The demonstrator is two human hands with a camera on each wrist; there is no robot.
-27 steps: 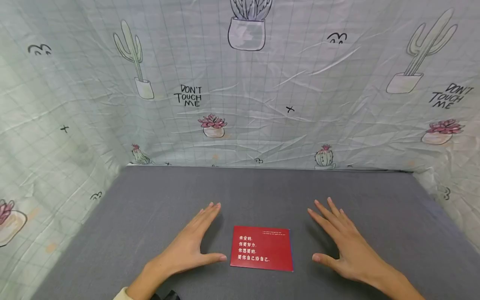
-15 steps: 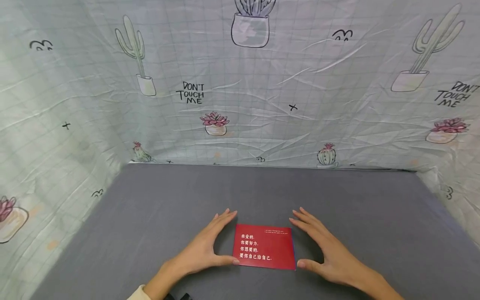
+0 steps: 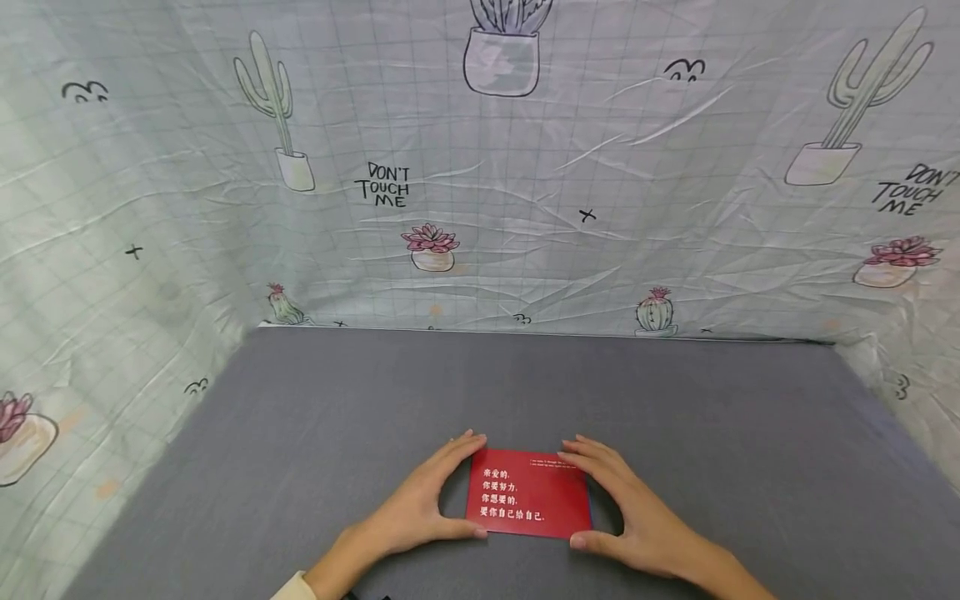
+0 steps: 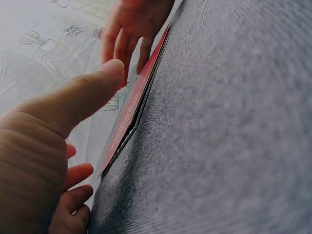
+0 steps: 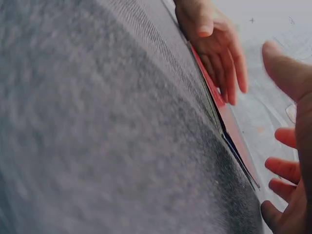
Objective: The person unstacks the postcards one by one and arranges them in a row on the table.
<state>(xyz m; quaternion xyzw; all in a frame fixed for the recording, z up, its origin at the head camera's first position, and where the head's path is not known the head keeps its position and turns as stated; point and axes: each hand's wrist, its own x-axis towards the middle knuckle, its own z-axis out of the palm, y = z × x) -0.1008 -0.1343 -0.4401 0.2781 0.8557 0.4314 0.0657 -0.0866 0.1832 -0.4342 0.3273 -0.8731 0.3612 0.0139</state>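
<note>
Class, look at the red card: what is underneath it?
Beneath the red card, thin dark and blue edges show, then the grey surface. Whatever those edges belong to is mostly covered, so whether it is pages or separate cards cannot be told.

head view: soft, even light
booklet (image 3: 558, 498): large print crisp, smallest lines hardly legible
backdrop (image 3: 510, 150): pale glare along creases, far left lightest
table (image 3: 360, 417): soft shadows beside left hand (image 3: 417, 507) and right hand (image 3: 642, 527)
wrist views: dimmer, grainy, near table blurred
</note>
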